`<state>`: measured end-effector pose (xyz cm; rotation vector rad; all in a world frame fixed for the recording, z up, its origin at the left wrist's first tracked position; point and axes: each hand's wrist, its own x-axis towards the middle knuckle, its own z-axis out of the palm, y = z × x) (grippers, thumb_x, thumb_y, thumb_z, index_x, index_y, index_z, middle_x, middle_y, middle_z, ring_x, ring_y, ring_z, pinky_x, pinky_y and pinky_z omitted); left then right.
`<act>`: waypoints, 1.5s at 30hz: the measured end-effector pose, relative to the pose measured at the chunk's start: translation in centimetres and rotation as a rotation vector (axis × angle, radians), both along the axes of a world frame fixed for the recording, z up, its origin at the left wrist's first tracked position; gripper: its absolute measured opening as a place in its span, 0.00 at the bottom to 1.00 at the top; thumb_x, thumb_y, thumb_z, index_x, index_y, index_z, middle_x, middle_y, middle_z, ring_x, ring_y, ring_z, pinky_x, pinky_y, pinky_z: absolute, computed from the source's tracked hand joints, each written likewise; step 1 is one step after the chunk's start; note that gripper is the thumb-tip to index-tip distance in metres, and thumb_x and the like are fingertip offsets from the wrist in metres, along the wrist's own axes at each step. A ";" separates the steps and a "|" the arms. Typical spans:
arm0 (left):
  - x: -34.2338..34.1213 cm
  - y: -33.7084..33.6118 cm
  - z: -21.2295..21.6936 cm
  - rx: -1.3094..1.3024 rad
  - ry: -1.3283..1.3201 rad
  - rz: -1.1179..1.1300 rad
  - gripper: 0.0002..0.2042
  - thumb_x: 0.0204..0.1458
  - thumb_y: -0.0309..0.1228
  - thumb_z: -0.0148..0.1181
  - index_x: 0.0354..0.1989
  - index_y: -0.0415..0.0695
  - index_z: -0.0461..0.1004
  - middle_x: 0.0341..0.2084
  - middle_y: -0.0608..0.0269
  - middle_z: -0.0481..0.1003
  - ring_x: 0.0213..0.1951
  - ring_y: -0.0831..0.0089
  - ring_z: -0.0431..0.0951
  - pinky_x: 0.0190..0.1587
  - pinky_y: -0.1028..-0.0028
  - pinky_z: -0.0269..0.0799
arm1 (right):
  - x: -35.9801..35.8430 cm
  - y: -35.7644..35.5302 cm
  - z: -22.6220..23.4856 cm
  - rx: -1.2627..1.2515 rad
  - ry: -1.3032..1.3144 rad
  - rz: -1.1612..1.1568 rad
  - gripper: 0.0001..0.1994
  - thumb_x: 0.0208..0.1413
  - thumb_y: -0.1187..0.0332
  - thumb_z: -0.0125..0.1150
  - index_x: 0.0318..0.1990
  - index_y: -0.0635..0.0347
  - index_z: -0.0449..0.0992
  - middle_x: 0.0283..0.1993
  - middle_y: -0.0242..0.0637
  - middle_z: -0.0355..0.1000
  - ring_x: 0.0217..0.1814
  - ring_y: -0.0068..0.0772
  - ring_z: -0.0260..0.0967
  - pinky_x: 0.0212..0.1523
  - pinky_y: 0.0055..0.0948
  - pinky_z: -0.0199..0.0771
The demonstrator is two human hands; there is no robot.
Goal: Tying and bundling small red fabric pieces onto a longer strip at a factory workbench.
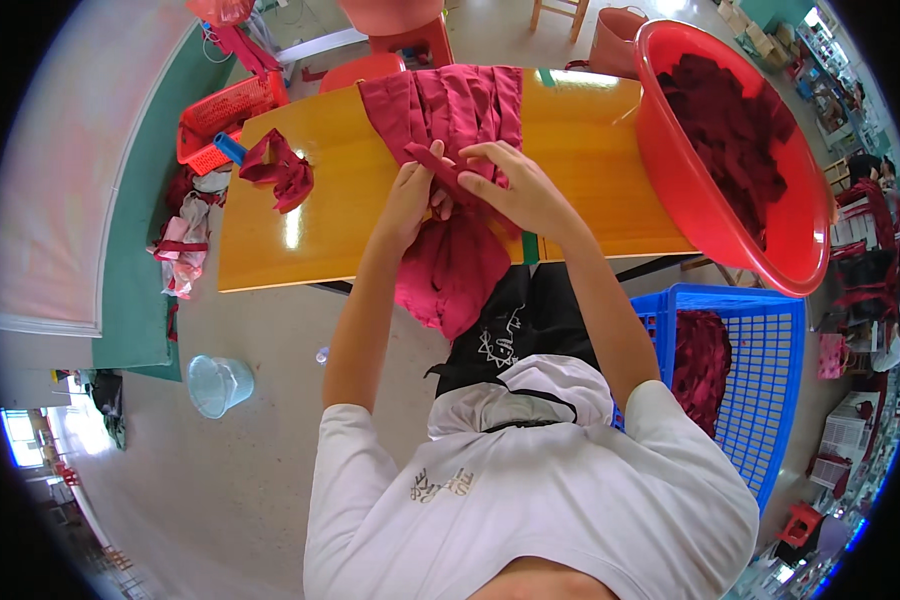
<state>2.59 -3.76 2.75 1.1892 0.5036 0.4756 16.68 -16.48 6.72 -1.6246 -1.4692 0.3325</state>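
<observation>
Crimson cloth pieces (460, 105) lie in overlapping folds across the middle of the wooden table, and a bunched part (450, 270) hangs over its near edge. My left hand (413, 195) is closed on a narrow, folded strip (438, 167) of this cloth. From the other side, my right hand (518, 190) holds the same strip with curved fingers, its thumb pressed on the fabric. The lower fingers of both hands are partly hidden by the cloth.
On the table's left lies a crumpled red cloth (278, 172) beside a blue tube (229, 148). At the right stand a large red basin (660, 170) of dark red cloth and a blue crate (760, 375). A clear bucket (220, 386) is on the floor.
</observation>
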 end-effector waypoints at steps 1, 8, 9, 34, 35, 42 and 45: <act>0.1 0.1 0.0 -0.002 -0.004 0.000 0.22 0.66 0.49 0.46 0.33 0.41 0.74 0.13 0.67 0.67 0.17 0.77 0.68 0.20 0.76 0.63 | 0.0 -0.1 -0.4 0.068 -0.014 0.021 0.18 0.59 0.60 0.62 0.52 0.63 0.74 0.49 0.49 0.74 0.50 0.47 0.73 0.51 0.36 0.71; 0.0 0.8 -0.8 -0.146 -0.023 -0.048 0.28 0.65 0.55 0.40 0.35 0.40 0.75 0.14 0.60 0.69 0.20 0.67 0.75 0.23 0.73 0.67 | 0.3 0.0 -1.5 -0.042 0.225 0.017 0.11 0.57 0.70 0.62 0.44 0.66 0.76 0.28 0.45 0.74 0.30 0.31 0.71 0.37 0.29 0.71; -0.1 1.0 -1.1 -0.243 -0.071 -0.065 0.29 0.65 0.54 0.37 0.37 0.39 0.76 0.14 0.58 0.70 0.20 0.63 0.76 0.25 0.71 0.69 | 0.7 -0.1 -1.4 -0.068 0.251 -0.018 0.10 0.55 0.69 0.63 0.40 0.67 0.77 0.26 0.50 0.72 0.26 0.35 0.70 0.33 0.30 0.70; -1.7 0.4 1.8 -0.248 0.053 -0.157 0.29 0.61 0.41 0.35 0.48 0.24 0.74 0.31 0.46 0.80 0.35 0.52 0.81 0.49 0.62 0.71 | -6.3 -7.9 1.0 -0.135 0.268 -0.017 0.15 0.64 0.61 0.58 0.30 0.65 0.71 0.18 0.37 0.56 0.18 0.23 0.52 0.21 0.27 0.55; -1.8 0.4 1.7 -0.289 0.035 -0.163 0.28 0.61 0.41 0.35 0.49 0.25 0.74 0.31 0.48 0.80 0.34 0.54 0.80 0.48 0.63 0.71 | -6.5 -7.9 0.1 -0.121 0.261 -0.014 0.15 0.65 0.63 0.57 0.30 0.65 0.69 0.17 0.41 0.56 0.17 0.30 0.53 0.20 0.29 0.55; -2.1 1.1 1.9 -0.244 0.129 -0.295 0.28 0.61 0.41 0.34 0.50 0.27 0.75 0.28 0.61 0.77 0.36 0.65 0.79 0.40 0.70 0.70 | -7.7 -6.6 -6.1 -0.257 0.106 -0.224 0.14 0.61 0.61 0.56 0.28 0.62 0.73 0.21 0.54 0.69 0.25 0.59 0.70 0.25 0.49 0.67; -2.1 0.7 2.0 -0.289 0.062 -0.287 0.27 0.61 0.41 0.38 0.48 0.28 0.76 0.29 0.57 0.78 0.33 0.63 0.79 0.34 0.70 0.72 | -8.0 -6.2 -7.0 -0.194 0.074 -0.257 0.15 0.61 0.61 0.57 0.27 0.64 0.73 0.22 0.55 0.69 0.24 0.59 0.69 0.24 0.46 0.65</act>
